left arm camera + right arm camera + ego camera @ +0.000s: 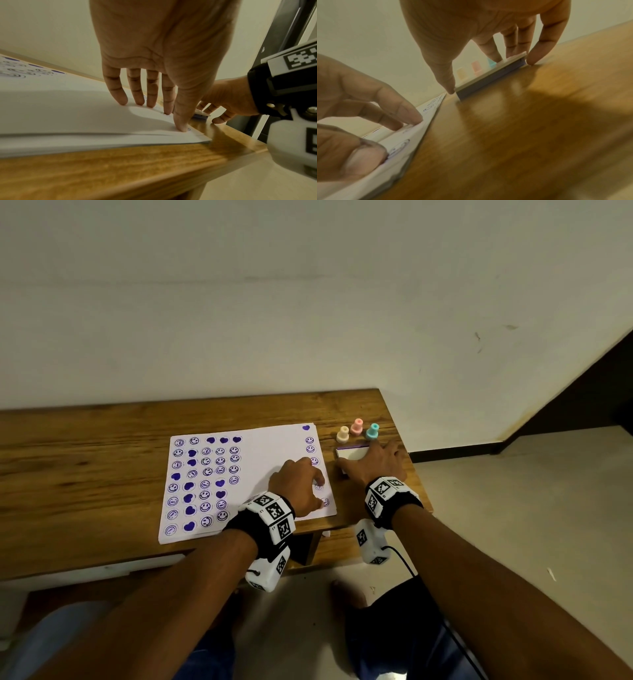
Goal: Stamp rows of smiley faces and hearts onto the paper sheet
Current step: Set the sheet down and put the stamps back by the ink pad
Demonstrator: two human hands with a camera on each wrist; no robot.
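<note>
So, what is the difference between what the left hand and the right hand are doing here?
The left hand rests on the paper sheet, fingertips pressing near its right edge; the right hand is off the sheet, on the ink pad. The left hand's fingers are straight and press flat; the right hand's thumb and fingers reach around the pad's edges. Neither holds a stamp, and both wear a marker band.

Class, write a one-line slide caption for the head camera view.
Left hand steadies the stamped paper sheet while the right hand grips the ink pad beside three stamps.
</note>
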